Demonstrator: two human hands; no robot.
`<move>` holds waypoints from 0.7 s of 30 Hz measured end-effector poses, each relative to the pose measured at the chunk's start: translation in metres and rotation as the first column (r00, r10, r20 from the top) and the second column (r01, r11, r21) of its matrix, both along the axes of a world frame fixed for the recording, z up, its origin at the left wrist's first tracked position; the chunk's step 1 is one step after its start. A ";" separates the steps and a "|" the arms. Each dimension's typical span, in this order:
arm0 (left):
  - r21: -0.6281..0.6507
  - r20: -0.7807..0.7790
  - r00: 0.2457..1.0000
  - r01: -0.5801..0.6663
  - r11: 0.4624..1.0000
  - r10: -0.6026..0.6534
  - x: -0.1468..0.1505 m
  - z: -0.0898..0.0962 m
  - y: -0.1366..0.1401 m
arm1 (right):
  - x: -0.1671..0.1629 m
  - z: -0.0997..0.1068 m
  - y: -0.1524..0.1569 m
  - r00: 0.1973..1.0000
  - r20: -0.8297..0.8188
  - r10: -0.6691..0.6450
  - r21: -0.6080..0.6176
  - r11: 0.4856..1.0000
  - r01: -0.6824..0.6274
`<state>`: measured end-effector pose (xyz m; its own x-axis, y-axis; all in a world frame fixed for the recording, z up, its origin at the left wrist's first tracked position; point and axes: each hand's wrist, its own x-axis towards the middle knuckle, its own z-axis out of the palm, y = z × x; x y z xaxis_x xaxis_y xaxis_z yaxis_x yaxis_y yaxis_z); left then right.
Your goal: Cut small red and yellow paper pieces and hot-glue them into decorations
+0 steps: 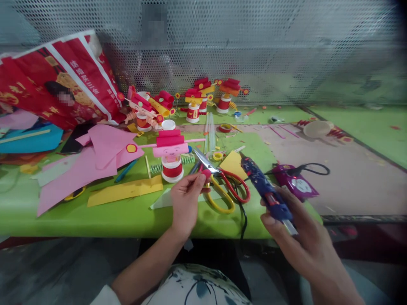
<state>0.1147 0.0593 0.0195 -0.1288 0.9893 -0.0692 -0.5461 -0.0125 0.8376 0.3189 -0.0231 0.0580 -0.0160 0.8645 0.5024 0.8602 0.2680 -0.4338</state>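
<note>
Between the thumb and fingertips of my left hand (187,201) is a small pink-red paper piece (207,173). My right hand (302,237) is wrapped round a dark blue hot glue gun (265,186), its nozzle pointing up and left over the table. Scissors (219,173) with one red and one yellow handle lie just beyond my left hand, blades partly apart. A paper figure (171,154) with a pink face, a red rolled hat, a white-and-red cup body and green spring arms stands upright behind my left hand.
Several finished-looking paper figures (192,106) stand along the back by a perforated metal panel (206,55). Pink paper sheets (104,148) and a yellow strip (127,190) lie left. A red bag (63,80) leans behind them. Right are a purple packet (295,182) and black cable (313,165).
</note>
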 end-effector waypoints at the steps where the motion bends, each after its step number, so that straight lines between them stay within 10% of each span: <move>1: 0.000 0.004 1.000 -0.007 1.000 0.007 0.000 0.001 0.000 | 0.001 -0.001 0.002 0.996 0.085 0.006 0.003 1.000 -0.006; 7: -0.012 0.023 0.999 -0.023 1.000 0.023 -0.001 0.005 -0.002 | -0.006 -0.016 0.018 0.882 0.465 -0.077 -0.087 0.987 0.132; 14: -0.043 0.113 0.991 0.075 0.996 -0.070 -0.005 0.017 -0.003 | -0.011 -0.026 0.032 0.856 0.510 -0.079 -0.076 0.988 0.136; 18: -0.142 0.283 0.940 0.239 0.960 -0.192 -0.009 0.032 -0.005 | -0.010 -0.008 0.041 0.950 0.312 -0.022 0.008 1.000 0.020; 21: -0.260 0.482 0.805 0.510 0.820 -0.348 -0.014 0.043 -0.006 | -0.016 0.017 0.049 0.990 -0.046 0.133 0.018 0.991 -0.132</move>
